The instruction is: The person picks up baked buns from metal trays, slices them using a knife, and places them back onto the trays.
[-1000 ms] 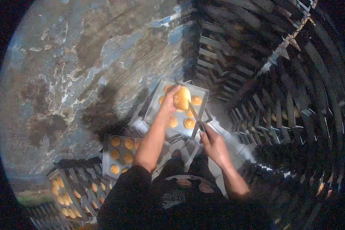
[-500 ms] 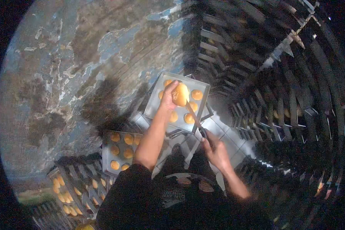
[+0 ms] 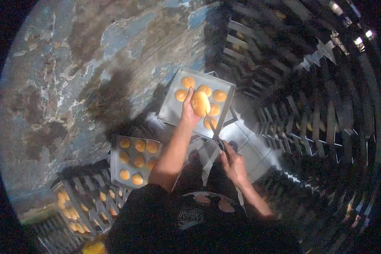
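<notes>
My left hand [image 3: 189, 111] is wrapped round a golden bun [image 3: 200, 103] with a speckled top, lifted above a metal tray [image 3: 170, 109]. Several round buns lie on that tray, including one bun [image 3: 188, 82] at its far left corner. In my right hand [image 3: 234, 167] is a knife [image 3: 215, 130] with a dark handle. Its blade points up and left, and the tip meets the lower right edge of the held bun. I cannot tell how deep the tip goes.
A second tray [image 3: 131, 167] of buns sits lower left. Below it stands a rack [image 3: 86, 186] with more buns. Dark slatted racks [image 3: 279, 114] line the right side. A wall with peeling paint [image 3: 84, 76] rises at left, and pale floor tiles [image 3: 252, 146] show underneath.
The bun has turned in my left hand, and its bright right side shows less. The knife blade now stands steeper, with my right hand slightly lower. The whole view has shifted a little.
</notes>
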### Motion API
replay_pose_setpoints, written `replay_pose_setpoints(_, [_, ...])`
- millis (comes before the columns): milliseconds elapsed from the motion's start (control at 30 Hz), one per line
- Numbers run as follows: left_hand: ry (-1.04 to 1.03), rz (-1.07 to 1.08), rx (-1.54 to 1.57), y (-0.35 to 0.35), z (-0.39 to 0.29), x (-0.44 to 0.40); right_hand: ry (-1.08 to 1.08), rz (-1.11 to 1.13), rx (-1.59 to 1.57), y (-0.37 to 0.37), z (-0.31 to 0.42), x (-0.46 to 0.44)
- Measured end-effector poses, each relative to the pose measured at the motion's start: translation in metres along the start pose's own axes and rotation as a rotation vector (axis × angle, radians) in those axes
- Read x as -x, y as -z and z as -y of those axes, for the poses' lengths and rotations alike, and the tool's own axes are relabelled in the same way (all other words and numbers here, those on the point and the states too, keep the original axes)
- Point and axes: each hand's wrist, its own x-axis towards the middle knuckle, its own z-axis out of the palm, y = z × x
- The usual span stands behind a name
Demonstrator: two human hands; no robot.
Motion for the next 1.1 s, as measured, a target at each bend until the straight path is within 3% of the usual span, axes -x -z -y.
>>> replay_pose_setpoints(100, [-0.004,0.023,0.037,0.015,0.023,0.004,-0.146,0.041,-0.080,-0.024,-0.009,-0.034])
replay_pose_setpoints(200, [-0.038,-0.210,0.097,0.012,0.031,0.009,-0.049,0.013,-0.121,-0.048,-0.023,-0.071])
replay_pose_setpoints(467, [-0.069,0.039,0.243,0.121,0.015,-0.023,-0.143,0.164,0.069,-0.093,-0.090,-0.044])
replay_pose_setpoints(533, [-0.039,-0.167,0.124,0.125,0.022,-0.018,-0.268,0.229,-0.012,-0.123,-0.097,-0.074])
replay_pose_setpoints(567, [-0.045,-0.225,0.123,0.141,0.025,-0.028,-0.094,0.176,-0.139,-0.139,-0.098,-0.092])
replay_pose_setpoints(667, [-0.081,-0.283,0.105,0.196,0.014,-0.059,-0.056,0.258,-0.157,-0.202,-0.163,-0.120])
replay_pose_setpoints(700, [-0.092,0.061,0.062,0.241,0.008,-0.069,0.004,0.208,-0.209,-0.209,-0.179,-0.110])
replay_pose_setpoints(733, [-0.092,0.050,0.071,0.263,-0.001,-0.082,0.067,0.160,-0.258,-0.217,-0.196,-0.100])
replay_pose_setpoints(800, [-0.235,-0.578,-0.290,0.304,-0.020,-0.118,-0.319,0.264,-0.368,-0.199,-0.211,-0.063])
replay_pose_setpoints(833, [-0.229,-0.588,-0.282,0.349,-0.024,-0.130,-0.513,0.277,-0.468,-0.191,-0.220,-0.043])
replay_pose_setpoints(867, [-0.738,-0.521,-1.045,0.409,-0.025,-0.143,-0.527,0.276,-0.454,-0.179,-0.230,-0.023])
replay_pose_setpoints(933, [-1.222,-0.364,-1.816,0.456,-0.029,-0.169,-0.535,0.307,-0.286,-0.155,-0.235,0.004])
replay_pose_setpoints(967, [-0.647,-0.667,-1.710,0.456,-0.036,-0.182,-0.528,0.340,-0.132,-0.143,-0.231,0.011])
replay_pose_setpoints(1000, [-0.364,-0.788,-1.607,0.444,-0.037,-0.187,-0.671,0.389,-0.049,-0.136,-0.227,0.012])
replay_pose_setpoints(1033, [-0.073,-0.901,-1.512,0.432,-0.039,-0.191,-0.676,0.388,-0.047,-0.135,-0.239,0.026])
replay_pose_setpoints(1100, [-0.470,-0.655,-1.566,0.376,-0.041,-0.189,-0.755,0.250,-0.233,-0.136,-0.272,0.053])
